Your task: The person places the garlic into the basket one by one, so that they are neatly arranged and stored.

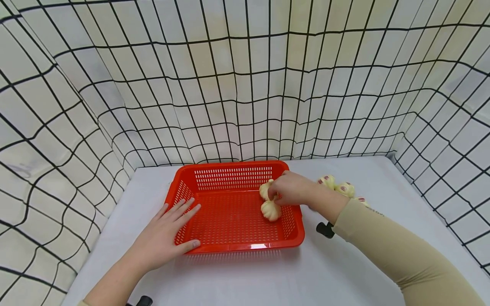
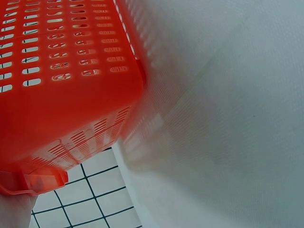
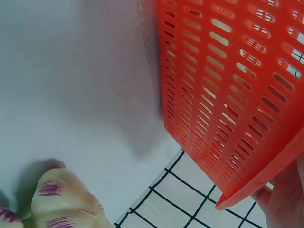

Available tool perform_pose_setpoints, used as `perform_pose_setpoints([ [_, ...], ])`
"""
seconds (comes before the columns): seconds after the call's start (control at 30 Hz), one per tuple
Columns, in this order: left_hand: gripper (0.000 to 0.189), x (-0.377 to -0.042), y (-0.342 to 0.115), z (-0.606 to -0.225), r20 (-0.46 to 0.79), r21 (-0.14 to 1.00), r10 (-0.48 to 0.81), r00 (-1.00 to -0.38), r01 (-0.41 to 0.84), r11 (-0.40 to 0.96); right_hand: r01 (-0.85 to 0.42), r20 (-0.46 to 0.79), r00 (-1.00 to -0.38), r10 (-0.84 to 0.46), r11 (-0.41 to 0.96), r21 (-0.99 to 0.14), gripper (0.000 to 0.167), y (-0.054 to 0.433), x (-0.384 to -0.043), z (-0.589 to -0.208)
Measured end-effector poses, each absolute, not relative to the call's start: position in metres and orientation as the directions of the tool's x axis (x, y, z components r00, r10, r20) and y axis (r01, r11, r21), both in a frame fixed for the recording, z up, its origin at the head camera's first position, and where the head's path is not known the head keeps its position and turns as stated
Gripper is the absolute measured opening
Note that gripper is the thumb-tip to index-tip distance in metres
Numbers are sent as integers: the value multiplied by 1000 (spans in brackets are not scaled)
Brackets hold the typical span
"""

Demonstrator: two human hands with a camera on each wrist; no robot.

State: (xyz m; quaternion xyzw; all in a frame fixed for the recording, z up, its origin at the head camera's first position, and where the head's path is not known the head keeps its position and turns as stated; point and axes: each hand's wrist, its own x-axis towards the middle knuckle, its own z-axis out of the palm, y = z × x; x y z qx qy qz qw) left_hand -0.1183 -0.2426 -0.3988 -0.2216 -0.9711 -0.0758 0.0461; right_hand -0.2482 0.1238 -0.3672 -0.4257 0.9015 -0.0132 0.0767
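A red plastic basket (image 1: 237,247) with slotted walls stands on the white table. My left hand (image 1: 164,236) lies over its left rim, fingers spread and thumb along the front edge. Inside the basket at the right, my right hand (image 1: 292,188) reaches over the right wall, its curled fingers pinching the top of a cream garlic bulb (image 1: 271,211). Just behind that one sits another garlic bulb (image 1: 265,191), partly covered by the fingers. The right wrist view shows the basket's outer wall (image 3: 209,95) and part of the right hand (image 3: 285,194) above the rim.
Several purple-streaked garlic bulbs (image 1: 346,189) lie on the table (image 1: 367,170) right of the basket, partly behind the right forearm; one bulb (image 3: 66,202) shows close in the right wrist view. Black netting (image 1: 249,102) over white sheeting walls the back and sides. Black cylindrical pieces (image 1: 325,230) show near both wrists.
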Motion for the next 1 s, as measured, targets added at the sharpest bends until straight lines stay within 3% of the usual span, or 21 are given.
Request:
perform_pose_setpoints([
  [0.5,86,-118,-242,-398,112,131,419,-901,432,892,-704,-117,-681,-723,690,-170,20,126,-249,-363],
  [0.9,85,-118,-241,-397,101,134,417,-904,427,894,-735,7,-659,-752,642,-220,27,153,-245,-341],
  [1.0,85,-118,-241,-397,102,131,417,-903,428,894,-714,23,-678,-734,652,-254,26,164,-243,-337],
])
